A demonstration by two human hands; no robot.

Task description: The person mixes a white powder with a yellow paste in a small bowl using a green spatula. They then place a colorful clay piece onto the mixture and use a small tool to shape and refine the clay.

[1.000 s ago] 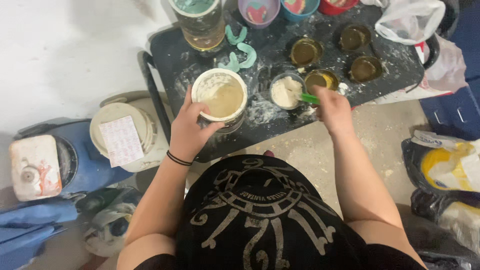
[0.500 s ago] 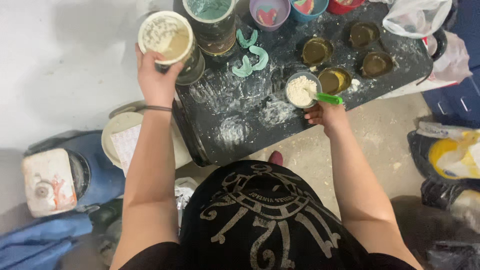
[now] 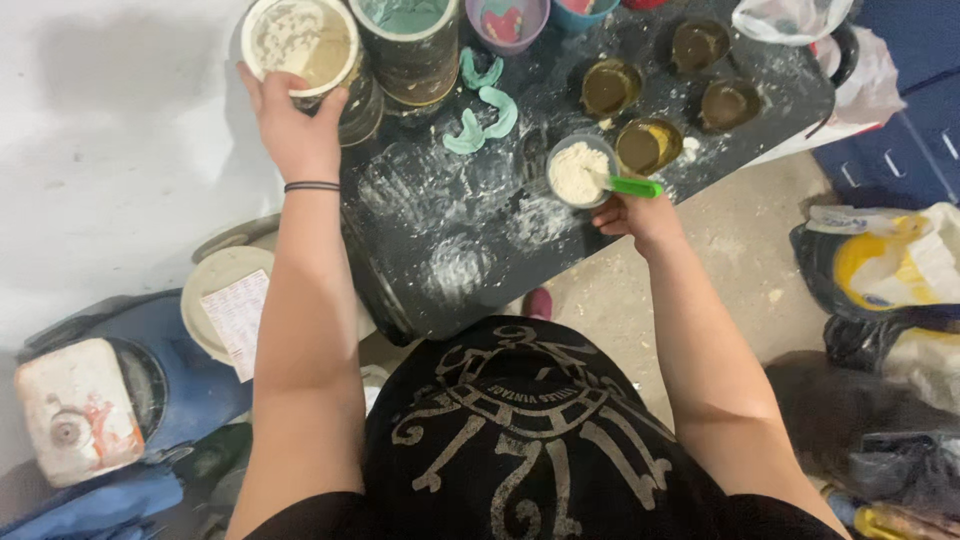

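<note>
My left hand grips a white tub of pale powder at the far left corner of the dusty black table. My right hand holds the green handle of a spoon whose bowl rests in a small cup of white powder near the table's front right. Between the hands lie teal dental-arch moulds on the powder-smeared tabletop.
A large cup of greenish mix, a purple cup and several round dark cups stand at the back. Left on the floor are a white lidded bucket and a blue machine; bags lie at the right.
My left hand carried the white tub from the table's middle to the far left corner. My right hand stayed at the small cup with the green spoon.
</note>
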